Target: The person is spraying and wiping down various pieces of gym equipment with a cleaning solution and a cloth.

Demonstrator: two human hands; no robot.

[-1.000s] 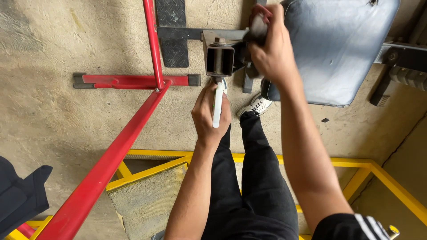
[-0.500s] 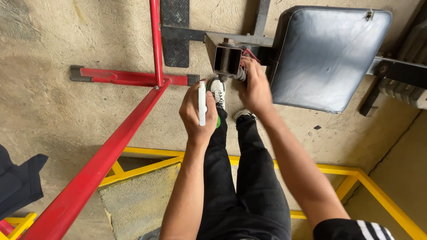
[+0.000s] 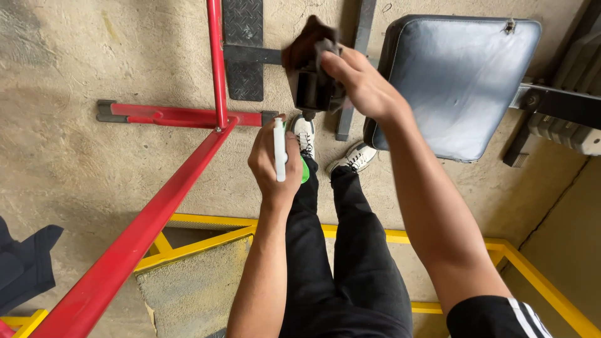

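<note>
My left hand (image 3: 273,164) grips a spray bottle (image 3: 280,150) with a white top and a green body, held just below the open end of a black square steel tube (image 3: 311,89). My right hand (image 3: 358,80) presses a dark cloth (image 3: 305,42) over the top of that tube end. The tube belongs to a black gym machine frame with a grey-blue padded seat (image 3: 457,81) to its right. My legs in black trousers and white shoes stand under the tube.
A red steel frame (image 3: 181,181) runs diagonally at left, with a red floor bar (image 3: 169,114). A black tread plate (image 3: 243,50) lies beyond. A yellow frame (image 3: 206,241) borders a mat near my feet. Dark fabric (image 3: 25,263) lies far left.
My right hand rose from the underside of the tube end to its top, bringing the dark cloth over it. My left hand with the bottle stayed nearly still.
</note>
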